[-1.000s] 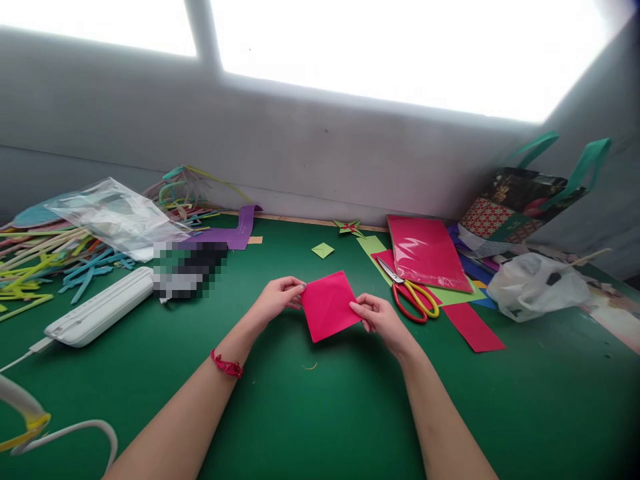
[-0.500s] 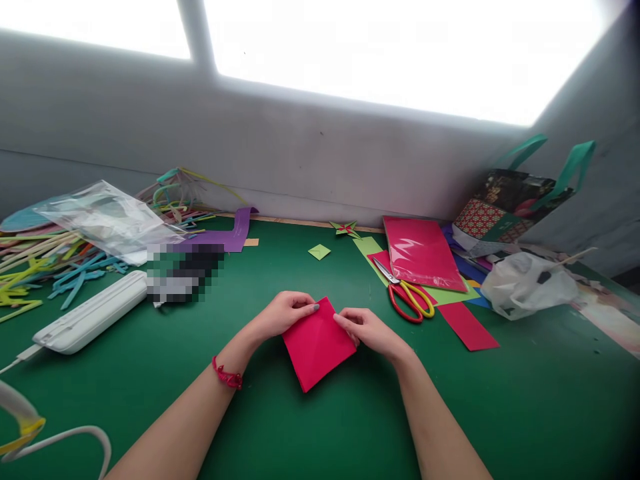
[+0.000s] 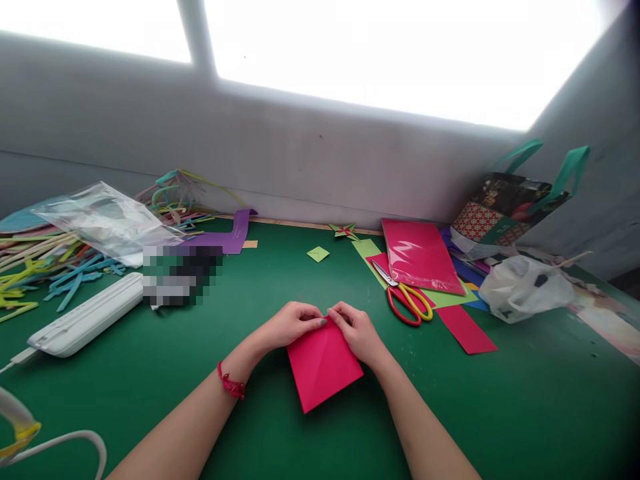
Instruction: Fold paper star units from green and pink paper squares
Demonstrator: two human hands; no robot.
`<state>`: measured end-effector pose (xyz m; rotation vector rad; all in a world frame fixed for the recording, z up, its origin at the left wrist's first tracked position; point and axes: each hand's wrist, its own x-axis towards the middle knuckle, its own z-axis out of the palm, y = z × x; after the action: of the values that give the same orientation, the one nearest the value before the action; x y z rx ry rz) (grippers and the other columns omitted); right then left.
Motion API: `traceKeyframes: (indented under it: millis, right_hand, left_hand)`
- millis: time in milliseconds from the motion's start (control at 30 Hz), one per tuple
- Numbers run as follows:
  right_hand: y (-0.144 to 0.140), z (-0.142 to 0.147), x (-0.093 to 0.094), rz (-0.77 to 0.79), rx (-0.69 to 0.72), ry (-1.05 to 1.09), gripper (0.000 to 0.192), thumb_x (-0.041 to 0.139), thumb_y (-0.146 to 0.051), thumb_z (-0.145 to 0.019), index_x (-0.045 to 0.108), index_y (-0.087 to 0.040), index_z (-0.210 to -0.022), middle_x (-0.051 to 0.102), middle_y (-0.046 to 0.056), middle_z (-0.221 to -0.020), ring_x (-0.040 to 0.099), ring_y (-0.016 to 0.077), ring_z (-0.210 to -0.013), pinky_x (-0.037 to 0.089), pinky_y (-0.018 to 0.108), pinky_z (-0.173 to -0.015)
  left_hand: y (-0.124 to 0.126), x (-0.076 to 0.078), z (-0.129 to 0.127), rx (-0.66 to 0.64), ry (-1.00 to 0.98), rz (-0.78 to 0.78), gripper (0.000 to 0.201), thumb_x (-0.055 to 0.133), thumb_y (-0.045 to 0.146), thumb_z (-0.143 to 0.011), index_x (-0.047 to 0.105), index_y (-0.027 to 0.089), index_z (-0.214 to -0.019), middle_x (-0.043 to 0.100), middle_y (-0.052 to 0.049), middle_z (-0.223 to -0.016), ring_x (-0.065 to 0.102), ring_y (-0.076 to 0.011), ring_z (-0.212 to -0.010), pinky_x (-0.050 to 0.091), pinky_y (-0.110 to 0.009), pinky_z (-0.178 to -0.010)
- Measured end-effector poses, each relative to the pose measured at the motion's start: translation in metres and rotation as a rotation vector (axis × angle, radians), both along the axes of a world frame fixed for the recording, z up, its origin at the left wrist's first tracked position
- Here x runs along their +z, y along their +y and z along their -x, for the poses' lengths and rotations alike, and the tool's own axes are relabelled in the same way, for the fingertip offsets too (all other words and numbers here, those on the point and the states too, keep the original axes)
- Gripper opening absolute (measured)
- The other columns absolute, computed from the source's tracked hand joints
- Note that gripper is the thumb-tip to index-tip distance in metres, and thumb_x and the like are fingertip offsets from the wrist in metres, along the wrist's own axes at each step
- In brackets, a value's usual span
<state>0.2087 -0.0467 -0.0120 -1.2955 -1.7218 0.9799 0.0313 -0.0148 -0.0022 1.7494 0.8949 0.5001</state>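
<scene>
A red square of folded paper (image 3: 325, 370), creased through the middle, is tilted so one corner points at me. My left hand (image 3: 296, 325) pinches its far corner from the left, thumb on top. On the other side of that corner my right hand (image 3: 356, 332) grips the paper, its fingertips almost touching the left thumb. The fingers beneath the sheet are hidden. Beyond the hands lie a small folded green paper square (image 3: 318, 254) and a green and red paper star (image 3: 345, 231).
Scissors with red and yellow handles (image 3: 410, 303) lie right of my hands, by a red paper strip (image 3: 467, 329) and a wrapped red paper pack (image 3: 423, 257). A white plastic bag (image 3: 525, 287) sits farther right. Leftward are a white power strip (image 3: 93, 313) and coloured pipe cleaners (image 3: 75, 277).
Both hands have come closer together at the paper's far corner, the right one moving inward along the edge. The paper has shifted slightly towards me.
</scene>
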Motion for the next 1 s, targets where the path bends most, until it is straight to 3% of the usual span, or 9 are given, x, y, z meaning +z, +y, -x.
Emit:
traceKeyframes:
  millis: [133, 300, 433, 667, 833, 1000]
  right_hand:
    - [0.002, -0.002, -0.004, -0.013, -0.052, -0.033, 0.030, 0.042, -0.041, -0.081, 0.050, -0.018, -0.065, 0.042, -0.005, -0.053, 0.035, 0.0085, -0.050, 0.027, 0.020, -0.047]
    - [0.003, -0.005, -0.007, 0.093, 0.034, -0.050, 0.033, 0.041, -0.045, -0.081, 0.052, -0.018, -0.066, 0.047, -0.004, -0.057, 0.039, 0.0091, -0.052, 0.027, 0.019, -0.045]
    - [0.003, -0.005, -0.008, 0.098, 0.020, 0.019, 0.033, 0.040, -0.045, -0.081, 0.055, -0.018, -0.068, 0.048, -0.003, -0.059, 0.042, 0.0092, -0.053, 0.030, 0.018, -0.045]
    - [0.005, -0.011, -0.006, 0.217, -0.019, 0.159, 0.033, 0.042, -0.048, -0.079, 0.057, -0.019, -0.075, 0.043, -0.004, -0.051, 0.037, 0.0072, -0.038, 0.026, 0.018, -0.034]
    - [0.008, -0.014, -0.005, 0.175, -0.164, 0.247, 0.032, 0.044, -0.048, -0.078, 0.055, -0.019, -0.073, 0.039, -0.005, -0.048, 0.034, 0.0066, -0.036, 0.026, 0.017, -0.031]
    - [0.013, -0.019, -0.009, 0.163, -0.295, 0.306, 0.033, 0.044, -0.050, -0.078, 0.053, -0.019, -0.071, 0.036, -0.007, -0.043, 0.031, 0.0053, -0.031, 0.023, 0.017, -0.029]
  left_hand:
    - [0.000, -0.004, -0.002, 0.048, -0.016, -0.014, 0.035, 0.043, 0.045, -0.076, 0.060, 0.015, -0.069, 0.058, -0.002, -0.069, 0.049, -0.0134, -0.061, 0.035, -0.020, -0.050]
    - [0.006, -0.008, 0.001, 0.135, -0.067, -0.009, 0.034, 0.044, 0.043, -0.076, 0.063, 0.015, -0.076, 0.061, -0.004, -0.074, 0.052, -0.0153, -0.065, 0.037, -0.021, -0.053]
    - [0.008, -0.009, 0.002, 0.206, -0.112, 0.052, 0.034, 0.048, 0.045, -0.074, 0.063, 0.015, -0.073, 0.061, -0.003, -0.070, 0.053, -0.0150, -0.061, 0.037, -0.021, -0.051]
    - [0.010, -0.011, -0.001, 0.355, -0.195, 0.160, 0.034, 0.053, 0.048, -0.070, 0.062, 0.015, -0.071, 0.060, -0.002, -0.066, 0.053, -0.0135, -0.057, 0.037, -0.021, -0.049]
    - [0.014, -0.012, 0.000, 0.481, -0.360, 0.336, 0.042, 0.050, 0.053, -0.070, 0.063, 0.015, -0.082, 0.063, -0.003, -0.069, 0.056, -0.0140, -0.060, 0.040, -0.022, -0.053]
    - [0.016, -0.013, 0.001, 0.426, -0.470, 0.472, 0.044, 0.050, 0.053, -0.071, 0.061, 0.015, -0.091, 0.063, -0.007, -0.079, 0.058, -0.0142, -0.064, 0.043, -0.023, -0.054]
